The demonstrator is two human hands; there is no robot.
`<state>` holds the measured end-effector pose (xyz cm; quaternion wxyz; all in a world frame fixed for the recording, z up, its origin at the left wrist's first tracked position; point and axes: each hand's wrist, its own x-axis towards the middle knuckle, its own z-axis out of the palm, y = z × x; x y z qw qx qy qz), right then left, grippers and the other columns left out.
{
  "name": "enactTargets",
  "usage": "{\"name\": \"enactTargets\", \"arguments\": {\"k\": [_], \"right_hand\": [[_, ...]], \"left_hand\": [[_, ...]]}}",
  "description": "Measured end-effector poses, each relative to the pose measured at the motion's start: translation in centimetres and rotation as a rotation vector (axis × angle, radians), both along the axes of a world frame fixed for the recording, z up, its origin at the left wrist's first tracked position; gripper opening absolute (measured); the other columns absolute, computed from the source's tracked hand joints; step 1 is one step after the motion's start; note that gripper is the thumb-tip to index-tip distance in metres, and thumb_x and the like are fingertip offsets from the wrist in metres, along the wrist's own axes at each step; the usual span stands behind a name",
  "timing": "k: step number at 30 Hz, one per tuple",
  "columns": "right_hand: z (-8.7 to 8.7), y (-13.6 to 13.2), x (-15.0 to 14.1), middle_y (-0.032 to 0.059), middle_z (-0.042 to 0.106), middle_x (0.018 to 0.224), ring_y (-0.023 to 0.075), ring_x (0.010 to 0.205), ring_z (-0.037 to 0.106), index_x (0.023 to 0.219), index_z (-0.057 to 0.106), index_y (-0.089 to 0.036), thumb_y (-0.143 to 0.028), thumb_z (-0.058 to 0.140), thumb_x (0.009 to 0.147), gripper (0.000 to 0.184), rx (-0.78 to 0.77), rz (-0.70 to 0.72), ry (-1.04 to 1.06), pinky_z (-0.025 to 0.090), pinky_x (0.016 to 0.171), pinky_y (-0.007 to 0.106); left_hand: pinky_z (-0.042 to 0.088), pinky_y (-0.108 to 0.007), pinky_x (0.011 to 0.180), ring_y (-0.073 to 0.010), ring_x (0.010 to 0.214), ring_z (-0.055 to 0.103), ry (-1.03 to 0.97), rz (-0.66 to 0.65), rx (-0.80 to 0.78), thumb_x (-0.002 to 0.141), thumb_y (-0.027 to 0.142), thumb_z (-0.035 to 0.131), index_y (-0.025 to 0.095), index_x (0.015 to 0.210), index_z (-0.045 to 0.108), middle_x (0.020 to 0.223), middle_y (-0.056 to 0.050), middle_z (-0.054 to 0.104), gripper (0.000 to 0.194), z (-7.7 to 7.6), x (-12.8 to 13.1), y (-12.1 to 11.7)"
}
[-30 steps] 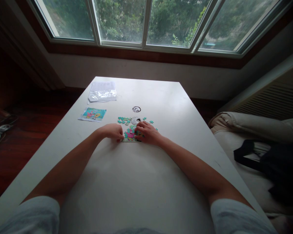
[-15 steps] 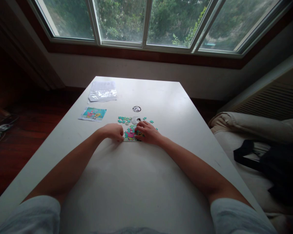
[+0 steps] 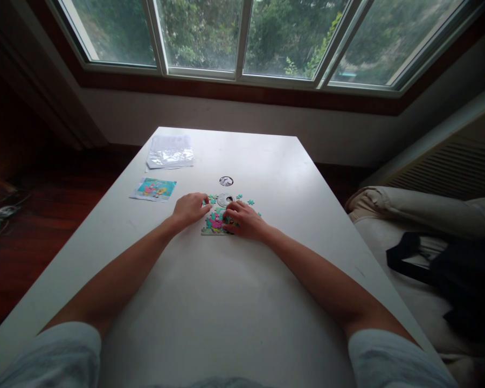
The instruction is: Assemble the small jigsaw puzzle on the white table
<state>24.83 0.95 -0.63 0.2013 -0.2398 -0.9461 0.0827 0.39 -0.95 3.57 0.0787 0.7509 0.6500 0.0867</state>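
Observation:
A partly assembled jigsaw puzzle (image 3: 215, 222) with a pink cartoon figure lies on the white table. My right hand (image 3: 243, 220) rests over its right part, fingers bent down onto it and covering some of the picture. Loose teal puzzle pieces (image 3: 213, 199) lie beyond the puzzle. At their left side is my left hand (image 3: 191, 208), thumb and forefinger apart, with no piece visible between them. More loose pieces (image 3: 251, 202) sit to the right. A round grommet (image 3: 225, 199) is set in the table just past the puzzle.
On the left lies a small reference picture (image 3: 156, 188) in the same colours. Behind it are papers in a clear plastic sleeve (image 3: 170, 152). A round table hole (image 3: 226, 181) is farther back. A sofa with a dark bag (image 3: 448, 264) stands to the right.
My left hand has moved from the puzzle's left edge up and forward to the loose pieces, and its fingers have opened. My right hand stays in place.

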Motion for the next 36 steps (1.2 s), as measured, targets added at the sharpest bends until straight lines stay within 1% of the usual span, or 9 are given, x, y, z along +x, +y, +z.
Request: {"name": "enactTargets", "arguments": {"k": [3,6,12,15,19,22,28,32,36], "right_hand": [[0.0,0.0,0.0,0.0109,0.062,0.113,0.0265,0.104,0.053,0.11,0.066,-0.023,-0.041,0.068,0.093,0.026,-0.002,0.0,0.002,0.045,0.091,0.041],[0.0,0.0,-0.1,0.0109,0.062,0.113,0.0264,0.104,0.053,0.11,0.066,-0.023,-0.042,0.067,0.093,0.025,0.0,0.002,0.007,0.044,0.09,0.04],[-0.1,0.1,-0.1,0.0108,0.062,0.113,0.0264,0.103,0.053,0.11,0.066,-0.023,-0.042,0.067,0.093,0.026,0.002,0.003,0.001,0.045,0.09,0.04],[-0.1,0.1,0.0,0.0107,0.062,0.113,0.0264,0.103,0.053,0.11,0.066,-0.023,-0.044,0.066,0.093,0.027,0.004,0.003,-0.007,0.045,0.089,0.04],[0.0,0.1,0.0,0.0107,0.061,0.113,0.0265,0.104,0.053,0.111,0.065,-0.023,-0.043,0.066,0.094,0.027,0.006,0.0,-0.006,0.045,0.09,0.04],[-0.1,0.1,0.0,0.0103,0.062,0.113,0.0264,0.103,0.053,0.111,0.065,-0.023,-0.043,0.067,0.093,0.026,0.006,0.001,-0.005,0.045,0.09,0.04],[-0.1,0.2,0.1,0.0107,0.062,0.113,0.0263,0.103,0.053,0.11,0.065,-0.022,-0.043,0.067,0.093,0.026,0.008,0.004,-0.001,0.045,0.09,0.04],[-0.1,0.2,0.1,0.0104,0.062,0.112,0.0261,0.103,0.054,0.11,0.065,-0.022,-0.042,0.067,0.093,0.026,0.012,0.008,0.004,0.045,0.09,0.04],[-0.1,0.2,0.1,0.0105,0.062,0.113,0.0265,0.104,0.054,0.11,0.065,-0.022,-0.042,0.068,0.093,0.026,0.013,0.01,0.008,0.045,0.091,0.04]], "left_hand": [[0.044,-0.028,0.077,-0.023,0.098,0.063,0.006,0.01,0.06,0.094,0.045,0.056,0.022,0.107,0.071,0.107,-0.008,0.07,0.031,-1.0,0.6,-0.2],[0.045,-0.028,0.081,-0.0229,0.102,0.062,0.002,0.009,0.071,0.095,0.041,0.055,0.023,0.109,0.071,0.109,-0.008,0.07,0.028,-1.3,0.7,-0.2],[0.045,-0.027,0.082,-0.0193,0.094,0.063,-0.066,-0.07,0.024,0.094,0.028,0.053,0.026,0.112,0.074,0.105,-0.004,0.069,0.027,-1.3,-0.2,0.5],[0.045,-0.027,0.082,-0.0182,0.091,0.063,-0.079,-0.058,0.039,0.094,0.024,0.051,0.027,0.111,0.075,0.106,-0.004,0.069,0.03,-1.4,-0.5,0.7],[0.045,-0.027,0.079,-0.0191,0.09,0.063,-0.063,-0.017,0.058,0.093,0.031,0.055,0.026,0.111,0.075,0.105,-0.005,0.069,0.027,-1.4,-0.7,0.7],[0.045,-0.027,0.077,-0.0195,0.088,0.063,-0.046,-0.04,0.049,0.091,0.037,0.059,0.025,0.106,0.076,0.101,-0.005,0.068,0.026,-1.2,-0.8,0.6],[0.044,-0.026,0.077,-0.0175,0.088,0.063,-0.072,-0.169,0.031,0.091,0.026,0.055,0.028,0.103,0.078,0.103,-0.004,0.067,0.026,-0.9,-1.2,0.7],[0.043,-0.027,0.074,-0.0174,0.085,0.062,-0.083,-0.143,0.045,0.089,0.026,0.057,0.026,0.103,0.076,0.1,-0.003,0.067,0.023,-1.0,-1.5,0.9],[0.041,-0.028,0.069,-0.0182,0.083,0.063,-0.044,-0.102,0.05,0.087,0.031,0.059,0.025,0.097,0.074,0.096,-0.003,0.067,0.019,-1.1,-1.6,0.8]]}}
